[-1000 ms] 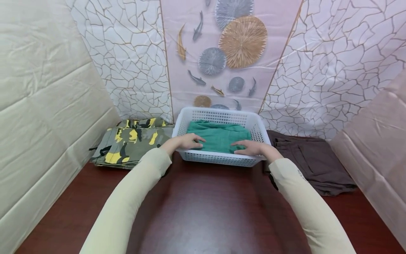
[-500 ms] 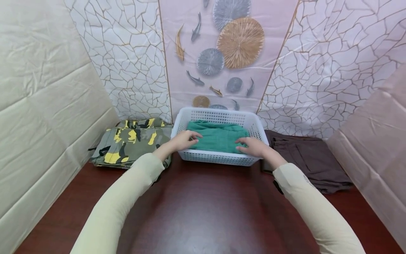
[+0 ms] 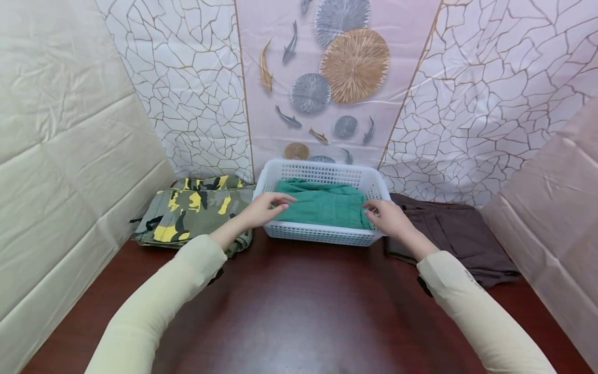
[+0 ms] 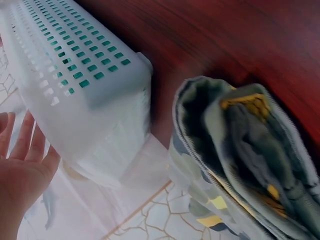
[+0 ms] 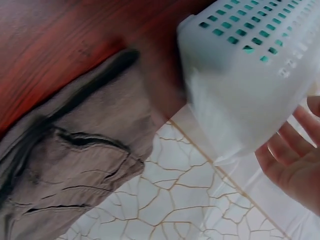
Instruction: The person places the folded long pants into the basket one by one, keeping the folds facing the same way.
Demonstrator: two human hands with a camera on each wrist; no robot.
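Note:
A white perforated basket (image 3: 321,167) stands at the back of the dark red table (image 3: 299,311), with a folded green cloth (image 3: 324,209) lying inside it. My left hand (image 3: 274,203) hovers at the basket's front left corner, fingers straight, fingertips just over the cloth's edge. In the left wrist view this hand (image 4: 21,167) is spread flat beside the basket wall (image 4: 80,75) and holds nothing. At the front right corner my right hand (image 3: 379,212) is likewise relaxed. The right wrist view has its palm (image 5: 295,161) open next to the basket (image 5: 250,65).
A folded camouflage garment (image 3: 191,210) lies left of the basket, also the camouflage garment (image 4: 250,155) close up. A folded brown garment (image 3: 460,234) lies on the right, seen as the brown garment (image 5: 75,150) too. Draped sheets wall in the table on three sides.
Both hands lifted off the green cloth and drew apart toward the basket's front corners. The basket and cloth stayed where they were.

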